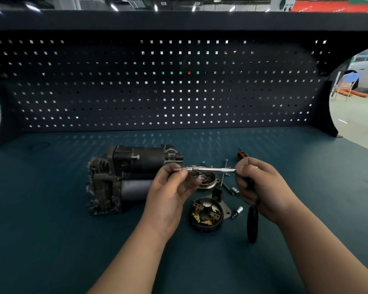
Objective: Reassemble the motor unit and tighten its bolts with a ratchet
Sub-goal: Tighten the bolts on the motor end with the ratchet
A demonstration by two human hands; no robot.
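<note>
Fingers (180,177) of my left hand (170,194) are pinched on the left tip of the chrome extension bar (212,170), thumb and fingertips clamped right on the end of it. Fingers (242,169) of my right hand (263,187) are curled round the other end, where the bar meets the ratchet (252,223). The ratchet's black handle hangs down out of my palm toward the front edge of the worktop (51,209). The bar sits level between both hands, up off the surface.

The motor unit (132,177) is lying on its side left of the middle of the worktop, nearer the back edge than the front, just beyond my left hand. Its round end cap with the brush holder (206,215) sits open side up between my wrists, apart from the motor. A second metal cover (209,181) is just behind it, partly hidden by my left fingers.

Under the bar there's a little pile of long bolts (225,177), lying crossed. Two small sockets are next to my right hand, one (235,190) near the bolts and one (238,211) just right of the end cap. A red and black screwdriver handle (241,154) pokes out behind my right knuckles. The pegboard (168,81) runs along the back edge.
</note>
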